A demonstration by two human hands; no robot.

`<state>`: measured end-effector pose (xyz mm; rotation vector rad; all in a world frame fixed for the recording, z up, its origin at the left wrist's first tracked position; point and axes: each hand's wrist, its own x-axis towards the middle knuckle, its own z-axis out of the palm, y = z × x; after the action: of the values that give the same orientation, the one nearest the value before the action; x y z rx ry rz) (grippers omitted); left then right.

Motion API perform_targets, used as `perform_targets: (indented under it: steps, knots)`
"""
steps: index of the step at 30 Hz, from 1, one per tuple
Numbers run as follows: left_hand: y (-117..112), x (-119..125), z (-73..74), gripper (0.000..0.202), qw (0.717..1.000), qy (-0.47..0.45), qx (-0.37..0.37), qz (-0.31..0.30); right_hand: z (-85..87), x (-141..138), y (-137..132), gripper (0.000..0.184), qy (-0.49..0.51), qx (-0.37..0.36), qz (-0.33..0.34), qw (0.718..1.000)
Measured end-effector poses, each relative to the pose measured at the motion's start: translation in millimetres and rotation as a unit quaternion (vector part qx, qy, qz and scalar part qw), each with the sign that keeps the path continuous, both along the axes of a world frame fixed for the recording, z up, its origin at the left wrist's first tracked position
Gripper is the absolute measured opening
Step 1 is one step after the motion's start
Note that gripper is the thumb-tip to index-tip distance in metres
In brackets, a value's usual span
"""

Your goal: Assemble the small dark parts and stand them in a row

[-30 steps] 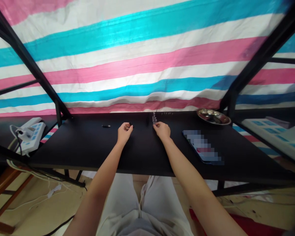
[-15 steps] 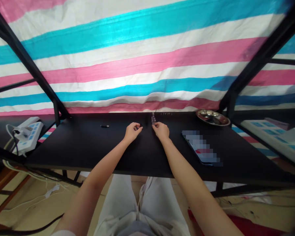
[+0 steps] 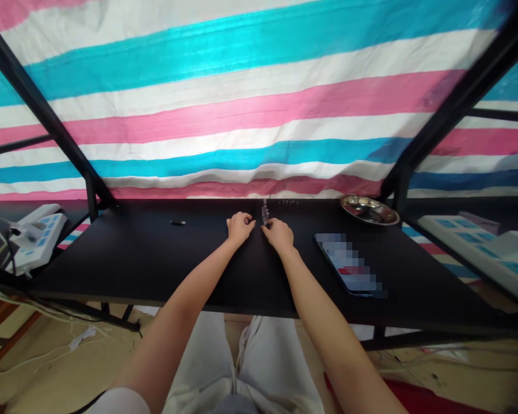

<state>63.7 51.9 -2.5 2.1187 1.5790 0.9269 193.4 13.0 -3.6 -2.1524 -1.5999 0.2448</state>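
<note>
Head view: line of small, clear, bead-like pieces is seen at the far side of the flat black tabletop. Its near end is met by the right hand's fingertips; grip can't be confirmed. Left hand is curled nearby; contents can't be made out.

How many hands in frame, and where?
2. The left hand is over the middle of the black desk; the right hand is just right of it, fingertips at the near end of the clear knobbly strip.
</note>
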Motion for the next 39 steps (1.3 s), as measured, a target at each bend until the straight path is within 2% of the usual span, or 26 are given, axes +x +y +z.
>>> perform_targets:
  steps: [8, 14, 19, 22, 24, 27, 30, 32, 34, 36, 39]
  knots:
    - [8.1, 1.2, 2.6, 0.017, 0.993, 0.099, -0.060, 0.000, 9.0, -0.7, -8.0, 0.030, 0.005, -0.038, 0.000, 0.999]
    - [5.5, 3.9, 3.7, 0.024, 0.991, 0.112, -0.072, 0.009, 7.9, -0.2, -9.7, 0.028, 0.008, -0.035, -0.001, 0.999]
    - [6.9, -9.6, 15.8, 0.025, 0.983, 0.170, -0.074, -0.014, 7.4, 0.6, -11.3, 0.024, 0.008, -0.035, -0.003, 0.999]
    - [19.5, -38.0, 35.8, 0.020, 0.960, 0.254, -0.092, -0.080, 6.0, -0.2, -12.2, 0.022, 0.017, -0.033, -0.001, 0.999]
    - [32.0, -66.0, 54.0, 0.021, 0.939, 0.312, -0.105, -0.098, 5.5, -2.7, -13.5, 0.023, 0.024, -0.019, 0.006, 1.000]
    - [50.0, -117.4, 80.7, 0.028, 0.910, 0.390, -0.115, -0.084, 7.0, -10.0, -17.4, 0.024, 0.036, 0.027, 0.046, 0.998]
    - [60.2, -170.6, 95.8, 0.040, 0.884, 0.448, -0.134, -0.023, 10.2, -19.7, -22.2, 0.024, 0.049, 0.074, 0.138, 0.987]
    - [61.7, -200.7, 96.6, 0.046, 0.873, 0.454, -0.175, 0.030, 11.6, -25.8, -24.8, 0.023, 0.052, 0.092, 0.204, 0.973]
    - [59.9, -222.7, 91.3, 0.046, 0.882, 0.416, -0.214, 0.051, 11.9, -30.6, -26.4, 0.023, 0.054, 0.099, 0.250, 0.962]
    - [56.4, -235.2, 82.9, 0.042, 0.895, 0.375, -0.233, 0.066, 11.2, -33.5, -27.0, 0.023, 0.055, 0.098, 0.273, 0.955]
    - [51.2, -239.4, 70.0, 0.033, 0.913, 0.329, -0.227, 0.079, 9.8, -34.4, -26.9, 0.023, 0.061, 0.098, 0.277, 0.954]
